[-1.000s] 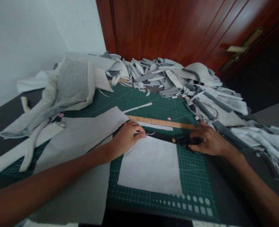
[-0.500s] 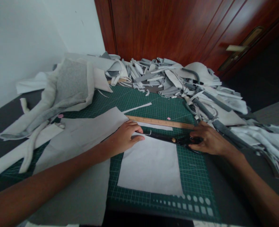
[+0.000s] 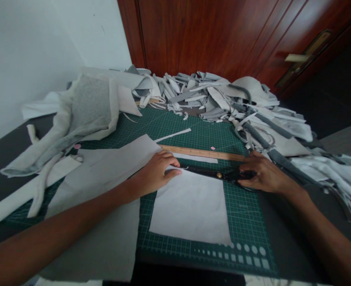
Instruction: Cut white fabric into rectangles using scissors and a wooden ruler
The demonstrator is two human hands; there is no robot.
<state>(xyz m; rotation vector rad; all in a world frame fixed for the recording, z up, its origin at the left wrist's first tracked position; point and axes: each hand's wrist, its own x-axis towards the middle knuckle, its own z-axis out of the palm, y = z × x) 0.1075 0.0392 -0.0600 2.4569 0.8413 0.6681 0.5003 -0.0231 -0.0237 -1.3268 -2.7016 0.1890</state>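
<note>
Black-handled scissors (image 3: 205,172) lie along the top edge of a white fabric piece (image 3: 190,206), their blades pointing left. My right hand (image 3: 260,172) is wrapped round the handles. With thumb and fingers, my left hand (image 3: 162,169) pinches the fabric's top left corner, close to the blade tips. A thin sliver of fabric curls over the blades near those fingers. Just beyond the scissors, a wooden ruler (image 3: 205,152) lies across the green cutting mat (image 3: 243,214), with a white strip (image 3: 196,158) along its near side.
A large pale cloth sheet (image 3: 104,222) lies under my left forearm. Folded grey and white cloth (image 3: 89,103) is heaped at the back left. Offcuts (image 3: 190,89) pile up along the back and right, before a wooden door (image 3: 208,35). A pink disc (image 3: 213,148) lies beyond the ruler.
The thin sliver at the blades now lies flatter and a little further left. The scissor blades look more closed together. Both hands stay in nearly the same place.
</note>
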